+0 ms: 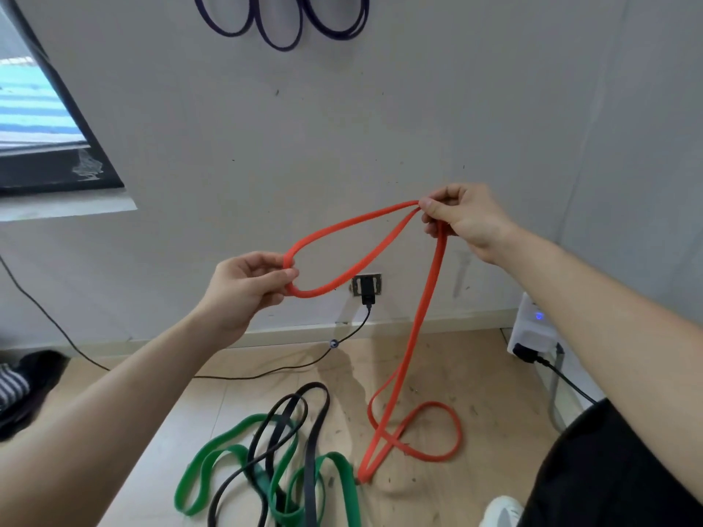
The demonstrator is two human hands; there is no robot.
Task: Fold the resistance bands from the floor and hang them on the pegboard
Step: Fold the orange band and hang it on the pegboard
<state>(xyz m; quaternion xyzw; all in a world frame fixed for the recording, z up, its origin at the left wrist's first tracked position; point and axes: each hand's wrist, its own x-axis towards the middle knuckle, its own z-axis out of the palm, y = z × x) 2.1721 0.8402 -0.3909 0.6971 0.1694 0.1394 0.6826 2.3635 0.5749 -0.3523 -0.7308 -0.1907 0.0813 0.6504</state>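
Note:
An orange resistance band [426, 310] stretches between both hands in front of the wall. My left hand [243, 290] pinches the end of a raised loop of it. My right hand [462, 218] grips the band higher up, where the loop's two strands meet. From there the band hangs down to the wooden floor and curls into a loop. A green band [224, 460] and a black band [315, 431] lie tangled on the floor below my left hand. Dark purple bands [281, 28] hang on the wall at the top.
A wall socket with a black plug [367, 287] and cable sits between my hands. A white device [532, 332] with a blue light stands at the right by the wall. A window [42, 119] is at the left. Dark clothing [26, 386] lies at the left.

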